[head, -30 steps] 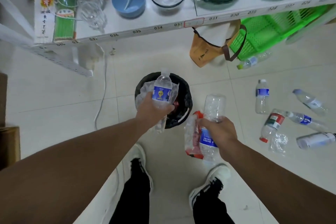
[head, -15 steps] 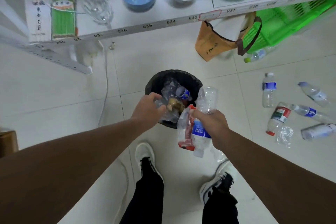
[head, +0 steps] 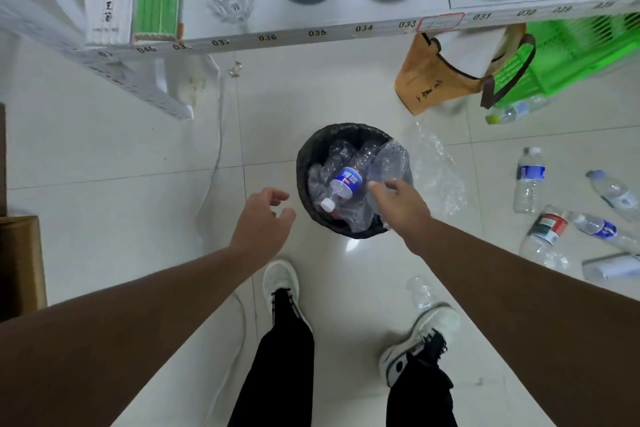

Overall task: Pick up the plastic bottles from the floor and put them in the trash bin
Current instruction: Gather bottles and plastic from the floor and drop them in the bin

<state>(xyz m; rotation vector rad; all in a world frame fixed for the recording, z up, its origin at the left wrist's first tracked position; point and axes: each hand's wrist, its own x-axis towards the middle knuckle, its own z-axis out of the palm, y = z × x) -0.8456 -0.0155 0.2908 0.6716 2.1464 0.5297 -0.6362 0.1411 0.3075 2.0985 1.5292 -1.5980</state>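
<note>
A black trash bin (head: 304, 163) stands on the floor in front of my feet, filled with clear plastic bottles; a blue-labelled bottle (head: 344, 182) lies on top. My left hand (head: 263, 218) hovers just left of the bin, fingers apart and empty. My right hand (head: 401, 201) is over the bin's right rim, its fingertips on a crumpled clear bottle (head: 389, 163) that leans on the rim. Several bottles lie on the floor to the right, among them a blue-labelled one (head: 528, 180) and a red-labelled one (head: 545, 229). A clear crushed bottle (head: 420, 291) lies near my right shoe.
A white shelf (head: 311, 33) with bowls and glasses hangs over the floor beyond the bin. A tan bag (head: 433, 83) and a green basket (head: 575, 52) sit under it at the right, with a green-capped bottle (head: 512, 111). A white cable (head: 216, 149) runs down left; a cardboard box (head: 20, 263) is far left.
My left hand let its bottle fall into the bin and pulled back empty. My right hand moved over the bin; the blue-labelled bottle it held now lies inside.
</note>
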